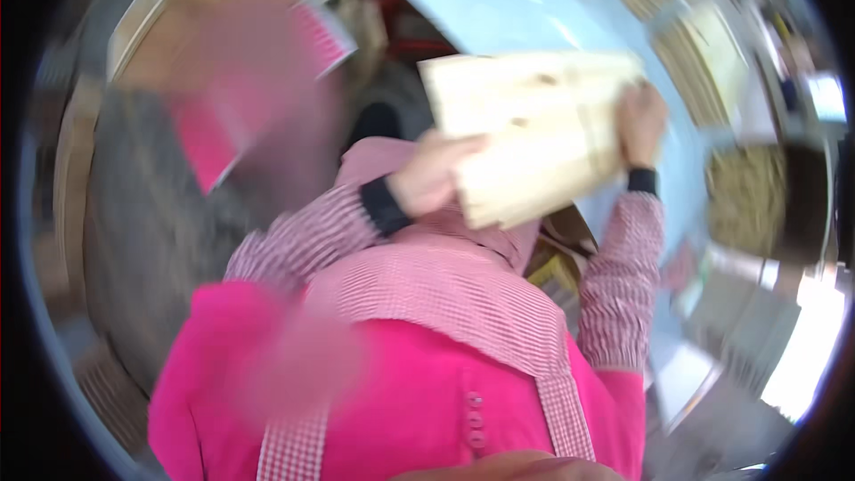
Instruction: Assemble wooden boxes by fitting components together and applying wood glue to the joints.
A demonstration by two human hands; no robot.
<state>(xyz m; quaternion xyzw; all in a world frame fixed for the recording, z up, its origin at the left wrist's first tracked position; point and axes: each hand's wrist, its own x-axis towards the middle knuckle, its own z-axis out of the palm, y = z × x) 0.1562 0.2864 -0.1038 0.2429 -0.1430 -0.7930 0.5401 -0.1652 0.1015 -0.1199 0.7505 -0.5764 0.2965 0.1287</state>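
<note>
A pale cream stack of thin, flat sheets (534,142), blurred by motion, is held tilted in front of my body. The sheets look slightly fanned at the lower edge; whether they are paper or thin wood I cannot tell. My left hand (434,174) grips the stack's left edge, its fingers partly smeared. On the far right edge, my right hand (643,120) is closed around the side. Both forearms wear checked sleeves with dark cuffs.
A light blue surface (499,0) spreads behind and right of the stack. Piles of pale sheets (690,80) line its right side, with a brown bundle (746,200) nearer. Pink-and-white printed sheets (207,142) lie at left, beside brown board (169,27). A blurred smear covers part of the view.
</note>
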